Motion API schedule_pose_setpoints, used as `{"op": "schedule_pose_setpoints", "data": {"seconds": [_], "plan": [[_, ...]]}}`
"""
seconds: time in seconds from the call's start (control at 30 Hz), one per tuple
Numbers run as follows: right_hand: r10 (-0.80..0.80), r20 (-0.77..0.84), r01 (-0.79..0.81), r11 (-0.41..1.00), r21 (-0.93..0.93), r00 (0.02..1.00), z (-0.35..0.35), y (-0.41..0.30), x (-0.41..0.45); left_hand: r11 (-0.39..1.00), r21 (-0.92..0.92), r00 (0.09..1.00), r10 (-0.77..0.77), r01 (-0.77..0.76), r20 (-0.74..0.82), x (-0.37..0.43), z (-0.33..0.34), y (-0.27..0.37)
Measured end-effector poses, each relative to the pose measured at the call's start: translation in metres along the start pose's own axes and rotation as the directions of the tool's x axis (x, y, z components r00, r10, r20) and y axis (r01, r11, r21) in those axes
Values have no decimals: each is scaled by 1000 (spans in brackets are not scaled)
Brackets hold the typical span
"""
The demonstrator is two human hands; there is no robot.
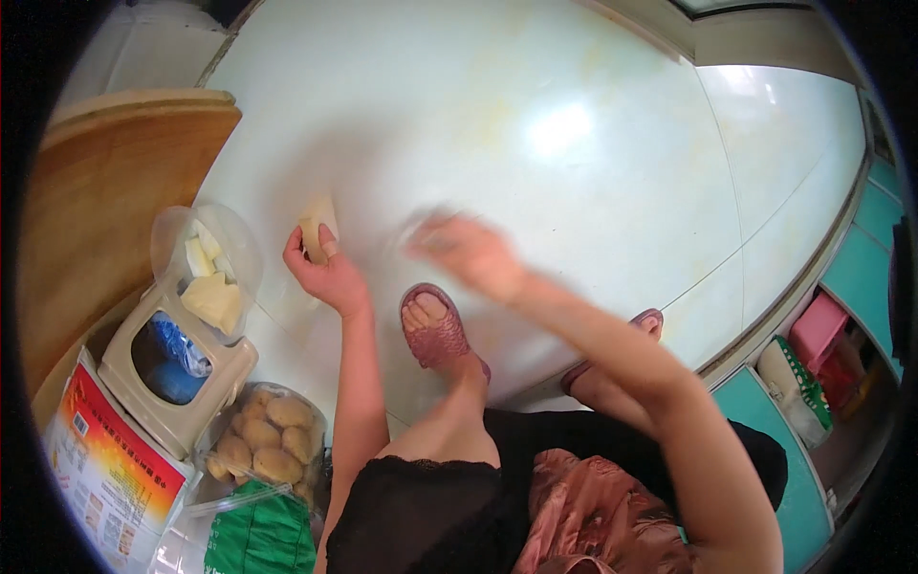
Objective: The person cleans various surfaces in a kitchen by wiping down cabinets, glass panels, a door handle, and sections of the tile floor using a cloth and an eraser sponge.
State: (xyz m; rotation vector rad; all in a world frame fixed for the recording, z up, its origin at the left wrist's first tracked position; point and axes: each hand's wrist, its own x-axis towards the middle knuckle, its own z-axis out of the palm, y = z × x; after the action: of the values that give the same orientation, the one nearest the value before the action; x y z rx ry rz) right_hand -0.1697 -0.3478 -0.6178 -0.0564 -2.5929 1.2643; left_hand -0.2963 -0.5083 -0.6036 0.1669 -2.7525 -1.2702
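My left hand (326, 276) grips a pale cream piece of vegetable (318, 222), with the thumb on one side and the fingers on the other. It is held above the white floor, left of my slippered foot. My right hand (466, 255) is blurred by motion, to the right of the left hand and apart from it. A faint blurred shape shows at its fingertips, so I cannot tell whether it holds anything. Nearest the left hand, a translucent bowl (247, 269) holds several pale yellow, cut pieces (213, 301).
The bowl sits at a beige plastic stool (233, 359). Beside it are a clear bag of potatoes (276, 438), a green bag (262, 531) and a printed sack (118, 459). A wooden panel (136, 165) stands far left; teal cabinets (774, 452) line the right.
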Motion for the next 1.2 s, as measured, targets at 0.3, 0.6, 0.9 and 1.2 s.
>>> {"op": "schedule_pose_setpoints", "data": {"seconds": [0.3, 0.6, 0.9, 1.2], "plan": [[98, -370, -248, 890, -383, 924, -118, 107, 4, 998, -47, 998, 35, -33, 44, 6, -4, 0], [223, -468, -301, 949, -97, 855, -31, 48, 87, 985, -169, 999, 35, -37, -18, 34, 11, 10], [267, -382, -405, 847, -345, 885, -94, 127, 110, 986, -59, 987, 158, -156, 40, 64, 26, 14], [305, -696, -402, 915, 26, 650, -113, 139, 147, 886, 53, 876, 446, -462, 185, 96, 55, 40]]}}
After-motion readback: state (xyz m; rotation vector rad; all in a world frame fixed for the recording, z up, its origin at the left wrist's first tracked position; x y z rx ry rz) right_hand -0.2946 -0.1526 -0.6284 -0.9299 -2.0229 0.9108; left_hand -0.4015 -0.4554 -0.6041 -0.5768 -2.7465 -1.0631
